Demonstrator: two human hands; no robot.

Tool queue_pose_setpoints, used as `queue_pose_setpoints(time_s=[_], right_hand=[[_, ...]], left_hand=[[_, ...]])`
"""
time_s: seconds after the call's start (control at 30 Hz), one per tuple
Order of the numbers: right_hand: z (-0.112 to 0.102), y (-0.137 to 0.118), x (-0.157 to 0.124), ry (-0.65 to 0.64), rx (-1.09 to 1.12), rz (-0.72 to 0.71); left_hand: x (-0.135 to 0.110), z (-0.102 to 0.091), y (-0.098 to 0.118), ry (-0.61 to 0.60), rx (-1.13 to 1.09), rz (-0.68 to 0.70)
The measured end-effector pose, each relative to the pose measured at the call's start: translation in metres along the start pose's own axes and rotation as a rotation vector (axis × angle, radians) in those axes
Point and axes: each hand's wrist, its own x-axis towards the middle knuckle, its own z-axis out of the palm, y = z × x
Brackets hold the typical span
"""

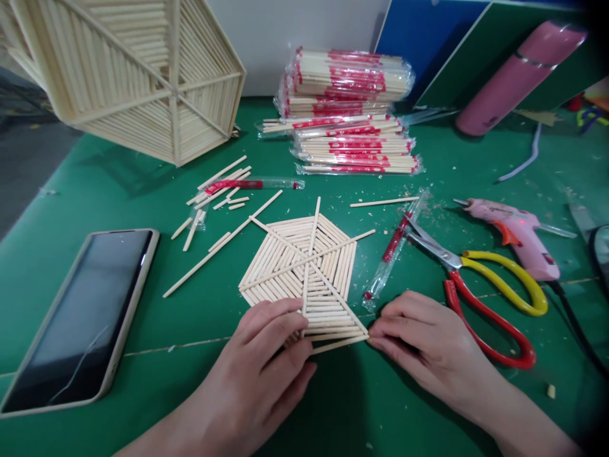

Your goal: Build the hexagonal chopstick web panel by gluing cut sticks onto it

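Observation:
A six-sided panel (328,257) of pale wooden sticks lies on the green table, its rows of short pieces crossed by longer spokes that stick out past the far edges. My left hand (276,362) is closed at the near edge, fingertips on the panel and around one end of a loose chopstick piece (339,344). That piece lies along the near side, slightly apart from the row beside it. At the near right corner, my right hand (423,339) pinches the piece's other end against the spoke tip. Its left end is hidden under my left fingers.
Scissors (451,257) and a pink glue gun (518,231) lie right. Wrapped chopsticks (356,146) are stacked at the back near a pink flask (518,82). A larger stick-built piece (143,108) stands back left, a phone (80,311) left. Cut sticks (223,254) lie between.

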Motion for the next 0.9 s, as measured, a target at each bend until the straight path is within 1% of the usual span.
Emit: queue_pose_setpoints(time_s=[0.2, 0.53, 0.7, 0.9], right_hand=[[-0.0004, 0.0007, -0.0011, 0.038, -0.006, 0.007], [-0.0003, 0.0016, -0.0017, 0.038, 0.004, -0.008], [0.0008, 0.0023, -0.0024, 0.046, -0.010, -0.018], [0.0006, 0.0018, -0.0026, 0.010, 0.002, -0.033]], left_hand=[[0.0004, 0.0003, -0.0006, 0.011, 0.017, 0.015], [0.0007, 0.0012, -0.0007, 0.010, 0.000, 0.007], [-0.0001, -0.0014, -0.0008, 0.024, -0.078, 0.014], [-0.0006, -0.0065, -0.0008, -0.062, -0.120, 0.001]])
